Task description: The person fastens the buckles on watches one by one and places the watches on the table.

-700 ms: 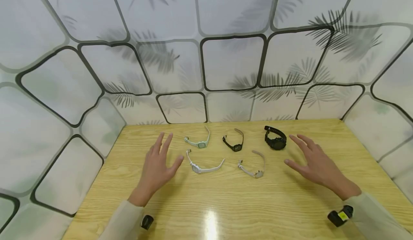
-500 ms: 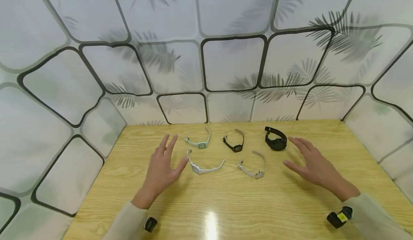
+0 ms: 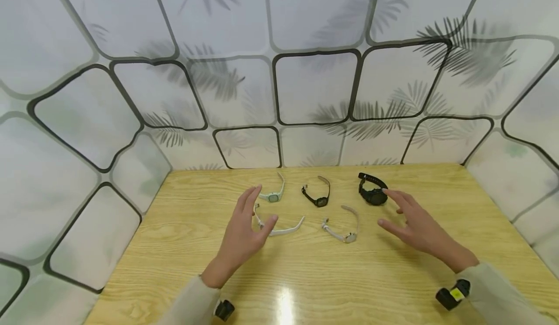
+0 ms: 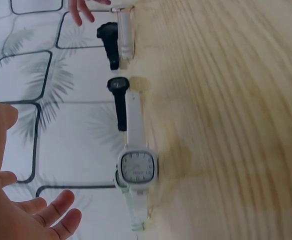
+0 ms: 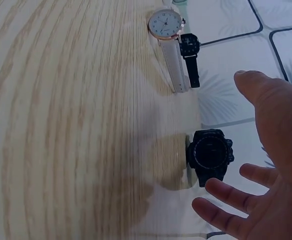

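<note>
1. Two pale sleeves [image 3: 189, 300] reach over the near part of the bench [image 3: 340, 281], each with a small black device [image 3: 224, 310] at the wrist; the right one bears a yellow patch.
2. Left hand [image 3: 240, 235]: raised above the bench on the side of its left edge, fingers lightly bent, thumb held wide of them, gripping nothing.
3. Right hand [image 3: 421, 228]: raised on the side of the right edge, fingers loosely bent, thumb well apart from them, likewise gripping nothing.
4. White watch [image 3: 286, 230]: in the nearer row, toward the left edge. The left thumb hides much of its dial in the head view; the left wrist view shows the hand apart from it.
5. Pale-strapped watch [image 3: 350, 237]: same row, nearer the right edge, its dial round and gold-rimmed.
6. Mint-green watch [image 3: 273, 197]: in the farther row, toward the far left corner.
7. Small black watch [image 3: 321, 202]: around the middle of that row, near the far edge.
8. Large black watch [image 3: 375, 197]: toward the far right corner. A right fingertip overlaps it in the head view; I cannot tell whether they touch.
9. Leaf-printed wall covering [image 3: 314, 87]: upright behind the far edge.
</note>
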The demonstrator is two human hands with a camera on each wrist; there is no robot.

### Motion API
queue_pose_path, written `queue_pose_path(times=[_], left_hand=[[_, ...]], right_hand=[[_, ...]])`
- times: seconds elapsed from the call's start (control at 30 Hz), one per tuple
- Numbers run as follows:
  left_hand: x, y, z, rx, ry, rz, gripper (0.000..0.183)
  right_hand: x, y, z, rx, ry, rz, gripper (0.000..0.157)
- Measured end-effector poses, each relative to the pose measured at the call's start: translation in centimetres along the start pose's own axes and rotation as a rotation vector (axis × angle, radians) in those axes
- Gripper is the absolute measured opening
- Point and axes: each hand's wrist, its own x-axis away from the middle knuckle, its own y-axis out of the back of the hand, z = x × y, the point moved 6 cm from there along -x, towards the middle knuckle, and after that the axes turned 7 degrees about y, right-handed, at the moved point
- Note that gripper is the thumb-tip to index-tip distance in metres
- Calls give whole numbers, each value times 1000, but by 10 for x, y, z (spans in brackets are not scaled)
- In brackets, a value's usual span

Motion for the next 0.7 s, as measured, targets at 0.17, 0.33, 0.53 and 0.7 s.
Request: queue_pose_path(times=[0.17, 0.33, 0.53, 0.7], left_hand=[[2, -16, -11, 24, -4, 33, 77], [2, -37, -21, 96, 30, 81, 77], [5, -65, -30, 154, 84, 144, 76], [8, -82, -38, 179, 116, 189, 77]], right_hand=[[-1, -4, 3, -35, -11, 17, 79], [-1, -7, 4, -53, -21, 22, 78], [-1, -15, 5, -60, -12, 29, 78], [-1, -19, 7, -59, -1, 29, 78]])
